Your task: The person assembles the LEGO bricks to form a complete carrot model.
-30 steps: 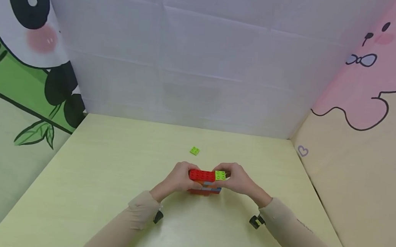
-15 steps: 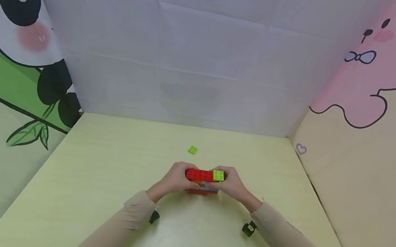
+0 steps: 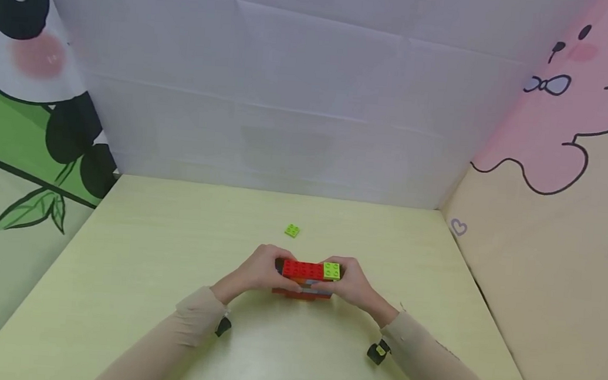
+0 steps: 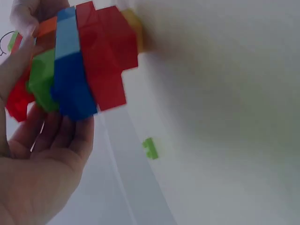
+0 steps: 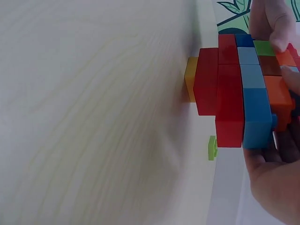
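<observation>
A stack of coloured toy building bricks (image 3: pixel 302 293) is held between both hands, over the middle of the table. A long red brick (image 3: pixel 302 270) and a lime-green brick (image 3: pixel 332 271) form its top. My left hand (image 3: pixel 263 269) grips the left end, thumb on the near face and fingers behind. At the right end my right hand (image 3: pixel 352 284) grips it the same way. Blue, orange, green and brown bricks show in the middle layers in the right wrist view, with red bricks (image 5: pixel 229 105) below and a yellow-orange brick (image 5: pixel 190 78) at the very bottom. The hands hide parts of the stack.
A loose lime-green brick (image 3: pixel 292 230) lies on the pale wooden table (image 3: pixel 174 222) beyond the stack. A white sheet wall (image 3: pixel 289 95) rises at the table's back edge, and walls with painted cartoon animals stand at both sides.
My left hand has shifted left along the stack, baring the red brick's left end. My right hand has slid a little inward. The head view has turned slightly, and the loose brick stays put.
</observation>
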Demonstrator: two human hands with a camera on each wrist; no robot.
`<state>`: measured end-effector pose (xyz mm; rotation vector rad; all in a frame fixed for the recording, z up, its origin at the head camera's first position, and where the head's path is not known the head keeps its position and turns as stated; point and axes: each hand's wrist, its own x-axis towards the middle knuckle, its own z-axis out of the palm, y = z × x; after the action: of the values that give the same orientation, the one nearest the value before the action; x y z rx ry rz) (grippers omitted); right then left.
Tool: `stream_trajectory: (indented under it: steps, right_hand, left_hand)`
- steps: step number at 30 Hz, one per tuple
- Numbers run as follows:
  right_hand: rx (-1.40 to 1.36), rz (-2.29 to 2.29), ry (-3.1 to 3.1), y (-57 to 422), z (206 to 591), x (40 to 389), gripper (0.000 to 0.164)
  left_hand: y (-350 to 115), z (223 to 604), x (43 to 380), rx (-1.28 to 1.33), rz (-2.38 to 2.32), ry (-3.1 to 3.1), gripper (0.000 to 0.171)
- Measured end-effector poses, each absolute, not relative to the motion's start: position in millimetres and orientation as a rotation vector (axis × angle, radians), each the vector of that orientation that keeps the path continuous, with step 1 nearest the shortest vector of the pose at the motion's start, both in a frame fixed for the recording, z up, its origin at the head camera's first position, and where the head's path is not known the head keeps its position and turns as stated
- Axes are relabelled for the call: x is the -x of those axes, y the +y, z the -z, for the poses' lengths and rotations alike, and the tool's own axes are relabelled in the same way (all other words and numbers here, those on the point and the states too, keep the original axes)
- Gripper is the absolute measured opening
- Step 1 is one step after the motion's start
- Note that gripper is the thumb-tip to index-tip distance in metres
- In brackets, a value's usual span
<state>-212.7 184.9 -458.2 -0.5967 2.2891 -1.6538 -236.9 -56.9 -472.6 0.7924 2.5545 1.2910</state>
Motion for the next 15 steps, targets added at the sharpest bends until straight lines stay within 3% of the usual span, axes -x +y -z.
stream_trajectory:
  steps: [4,7,11,15]
  right_hand:
    - [0.590,1.649,2.294,184,456,211,0.030]
    - [0.567,1.648,2.290,185,455,210,0.030]
    - [0.530,1.659,2.280,185,453,210,0.031]
    - [0.509,1.678,2.274,185,462,214,0.032]
  left_hand:
    - [-65,461,248,-0.737,-1.448,2.504,0.043]
    - [-66,459,264,-0.637,-1.542,2.582,0.035]
    - [-62,472,292,-0.542,-1.483,2.762,0.020]
    - [-55,488,317,-0.469,-1.324,2.832,0.020]
